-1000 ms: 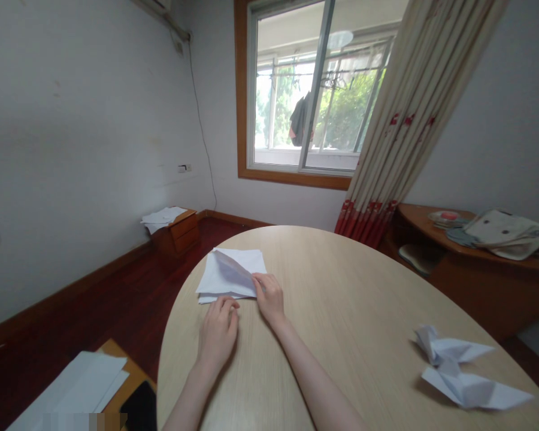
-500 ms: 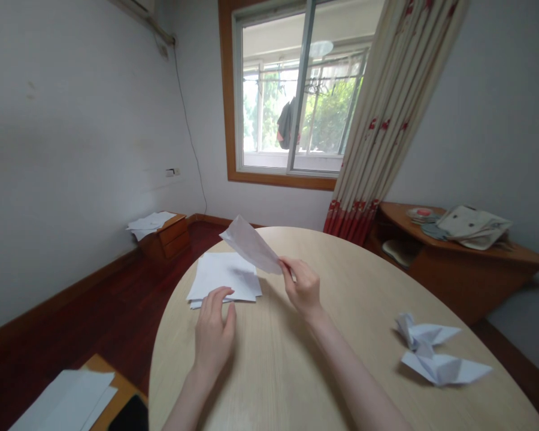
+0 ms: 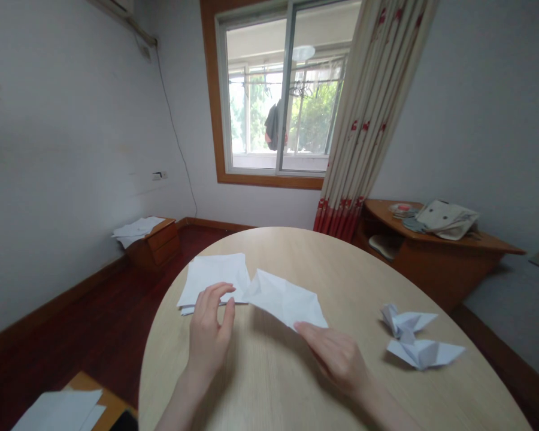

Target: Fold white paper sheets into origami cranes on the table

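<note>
My right hand grips the near right edge of a creased sheet of white paper, thumb on top and the other fingers hidden beneath. The sheet tilts just above the table, its far left corner close to a stack of white paper. By the near edge of that stack is my left hand, fingers curved and thumb apart, with nothing in it. Two folded white paper shapes with pointed wings, a farther one and a nearer one, rest close together on the right side.
The round wooden table fills the front. More paper sheets lie on a low surface at lower left, beside a dark object. A small cabinet with papers stands at left. A corner desk holding a cloth bag is at right.
My right hand has lowered and moved right with the creased paper, which has turned from steeply raised to nearly flat. My left hand stays by the stack. The view has shifted slightly right.
</note>
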A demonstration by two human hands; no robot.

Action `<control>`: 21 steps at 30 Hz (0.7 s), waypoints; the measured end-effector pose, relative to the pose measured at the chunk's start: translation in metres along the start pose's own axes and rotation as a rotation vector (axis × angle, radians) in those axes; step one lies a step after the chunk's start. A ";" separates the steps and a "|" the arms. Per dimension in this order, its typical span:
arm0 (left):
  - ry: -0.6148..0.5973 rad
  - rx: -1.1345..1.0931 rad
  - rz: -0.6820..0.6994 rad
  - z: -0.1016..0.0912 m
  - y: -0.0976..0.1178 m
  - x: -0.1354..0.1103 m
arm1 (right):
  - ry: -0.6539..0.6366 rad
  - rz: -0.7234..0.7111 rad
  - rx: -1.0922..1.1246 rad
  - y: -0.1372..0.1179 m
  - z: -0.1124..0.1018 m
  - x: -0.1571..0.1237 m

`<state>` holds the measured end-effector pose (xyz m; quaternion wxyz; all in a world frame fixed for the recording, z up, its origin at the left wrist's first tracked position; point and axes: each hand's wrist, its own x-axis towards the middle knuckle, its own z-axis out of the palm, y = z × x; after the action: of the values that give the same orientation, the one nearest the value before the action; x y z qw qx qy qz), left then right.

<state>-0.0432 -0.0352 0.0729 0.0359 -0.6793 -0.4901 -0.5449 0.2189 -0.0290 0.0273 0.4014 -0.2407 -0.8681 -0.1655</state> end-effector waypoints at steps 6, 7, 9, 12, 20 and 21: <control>-0.347 -0.083 0.011 0.014 -0.007 -0.001 | -0.204 0.072 0.106 -0.016 -0.009 -0.035; -0.426 -0.094 0.017 0.017 -0.008 -0.002 | -0.233 0.092 0.136 -0.019 -0.011 -0.038; -0.560 -0.103 0.031 0.025 -0.011 -0.005 | -0.297 0.136 0.185 -0.025 -0.015 -0.043; -0.676 -0.094 0.061 0.037 -0.013 -0.010 | -0.381 0.202 0.227 -0.032 -0.019 -0.046; -0.791 -0.016 0.193 0.080 -0.016 -0.015 | -0.398 0.593 0.239 -0.003 0.009 -0.025; -0.804 -0.014 0.195 0.087 -0.018 -0.017 | -0.439 0.633 0.230 0.002 0.015 -0.023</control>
<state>0.0066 0.0139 0.0163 -0.1117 -0.8816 -0.3946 -0.2335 0.2238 -0.0265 0.0001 0.2619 -0.4792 -0.8291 0.1199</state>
